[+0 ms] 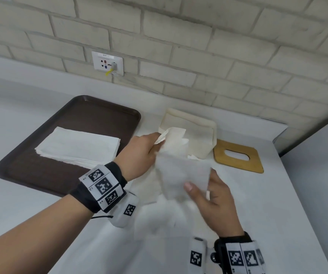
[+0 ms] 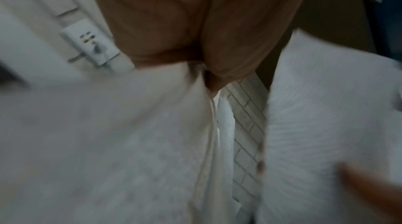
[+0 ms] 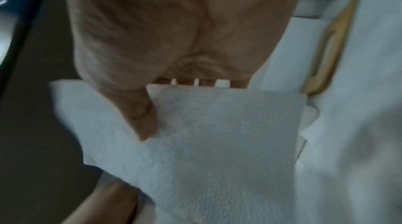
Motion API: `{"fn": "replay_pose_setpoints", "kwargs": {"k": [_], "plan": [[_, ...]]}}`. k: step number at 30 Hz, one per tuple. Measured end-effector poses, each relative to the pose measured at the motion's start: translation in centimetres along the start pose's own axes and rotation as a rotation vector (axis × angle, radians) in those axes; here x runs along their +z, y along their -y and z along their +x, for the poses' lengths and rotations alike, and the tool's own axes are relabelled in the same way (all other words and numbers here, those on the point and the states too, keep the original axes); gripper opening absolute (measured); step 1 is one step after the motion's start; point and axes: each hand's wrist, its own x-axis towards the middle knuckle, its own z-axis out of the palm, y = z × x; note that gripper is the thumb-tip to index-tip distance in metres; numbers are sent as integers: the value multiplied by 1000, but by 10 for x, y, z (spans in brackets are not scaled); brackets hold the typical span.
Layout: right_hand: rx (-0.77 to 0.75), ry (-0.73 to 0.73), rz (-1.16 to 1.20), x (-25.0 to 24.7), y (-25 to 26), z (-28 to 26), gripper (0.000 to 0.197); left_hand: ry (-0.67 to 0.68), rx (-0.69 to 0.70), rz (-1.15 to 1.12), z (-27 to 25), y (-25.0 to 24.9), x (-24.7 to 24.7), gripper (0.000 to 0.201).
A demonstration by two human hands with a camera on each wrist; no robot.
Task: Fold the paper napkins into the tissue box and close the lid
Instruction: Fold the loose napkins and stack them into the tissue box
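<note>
On the white counter (image 1: 40,204), both hands pinched one napkin (image 1: 180,175) mid-fold: left hand (image 1: 139,155), right hand (image 1: 216,202). Next, probably, it needed tucking into the far tissue box (image 1: 194,131).

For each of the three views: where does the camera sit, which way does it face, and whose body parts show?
Head: looks down at the counter; both forearms, left hand, right hand, napkin, tissue box.
Left wrist: along the left palm toward the brick wall.
Right wrist: along the right palm onto the napkin.
Shared: the napkin in all; wooden lid in head and right wrist.
</note>
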Motion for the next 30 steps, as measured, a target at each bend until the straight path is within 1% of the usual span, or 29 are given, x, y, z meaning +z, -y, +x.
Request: {"fn": "replay_pose_setpoints", "kwargs": {"k": [1, 2, 3, 4, 7, 9, 10, 11, 12, 13, 14, 16, 18, 19, 21, 22, 24, 27, 28, 29, 30], "plan": [[-91, 65, -95, 2, 4, -1, 17, 32, 39, 40, 0, 1, -1, 37], [-182, 132, -187, 4, 7, -1, 13, 70, 76, 77, 0, 2, -2, 27], [-243, 191, -261, 4, 9, 2, 13, 105, 107, 105, -1, 2, -2, 17], [-267, 233, -311, 2, 10, 5, 17, 135, 135, 113, -2, 2, -3, 14], [-239, 320, -361, -9, 8, 15, 20, 160, 201, 106, -4, 3, -5, 19], [-194, 369, -410, -15, 3, 14, 23, 140, 206, 95, -5, 3, -6, 13], [-164, 385, -449, -18, 0, 13, 24, 124, 202, 84, -4, 2, -7, 16], [-122, 399, -492, -22, -4, 13, 23, 108, 189, 81, -3, 3, -7, 27], [-74, 405, -534, -27, -8, 13, 20, 97, 177, 74, -2, 4, -8, 38], [-25, 395, -574, -33, -13, 13, 17, 93, 153, 67, -1, 6, -8, 44], [25, 361, -608, -38, -18, 12, 14, 91, 137, 63, -1, 7, -8, 47], [112, 228, -639, -45, -24, 10, 16, 93, 107, 58, -1, 7, -8, 47], [128, 98, -607, -47, -24, 8, 23, 94, 101, 52, -1, 7, -7, 46], [88, 66, -582, -45, -21, 8, 25, 96, 106, 56, -1, 6, -7, 46], [-56, 80, -550, -39, -14, 11, 26, 122, 153, 82, -1, 7, -7, 41], [-120, 111, -533, -36, -11, 13, 24, 144, 186, 95, -2, 7, -7, 34], [-176, 176, -507, -29, -9, 19, 22, 189, 246, 101, -3, 6, -8, 16], [-106, 206, -488, -22, -15, 25, 21, 191, 313, 75, -5, 0, -10, 19], [-78, 201, -480, -20, -16, 27, 22, 185, 312, 58, -6, -1, -10, 18], [-54, 197, -459, -20, -15, 28, 23, 181, 292, 39, -7, -3, -10, 22], [-30, 204, -425, -20, -14, 29, 25, 172, 251, 11, -7, -4, -9, 31]]}}
